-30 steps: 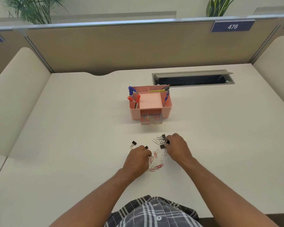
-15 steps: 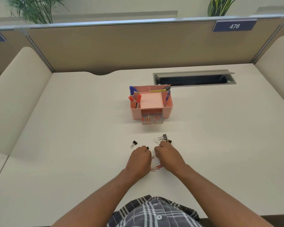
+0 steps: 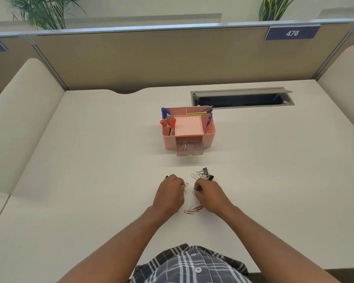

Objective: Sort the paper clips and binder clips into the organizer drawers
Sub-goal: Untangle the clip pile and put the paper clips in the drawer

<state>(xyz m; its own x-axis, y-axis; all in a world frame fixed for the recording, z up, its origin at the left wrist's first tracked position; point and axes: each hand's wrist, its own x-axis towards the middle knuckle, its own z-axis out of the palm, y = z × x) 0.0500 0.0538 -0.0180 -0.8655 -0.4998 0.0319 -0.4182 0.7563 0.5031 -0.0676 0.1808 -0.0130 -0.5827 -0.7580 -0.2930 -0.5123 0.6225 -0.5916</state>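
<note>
Since a second ago the right hand [image 3: 209,196] has drawn in from the binder clips [image 3: 207,174] at one o'clock; both it and the left hand [image 3: 169,194] pinch paper clips [image 3: 191,209], bound for the open drawer [image 3: 189,149] at twelve.

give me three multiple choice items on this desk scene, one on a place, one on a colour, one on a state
1. Where do the black binder clips lie?
A. inside the organizer
B. on the desk just beyond the right hand
C. beside the cable slot

2. What colour is the organizer?
A. pink
B. green
C. black

3. What state is the organizer's drawer in?
A. shut
B. taken out and set on the desk
C. pulled out, with paper clips inside

Answers:
1. B, they sit on the desk just past the right hand.
2. A, its walls and compartments are pink.
3. C, the clear drawer juts from the front with red and silver clips in it.
</note>
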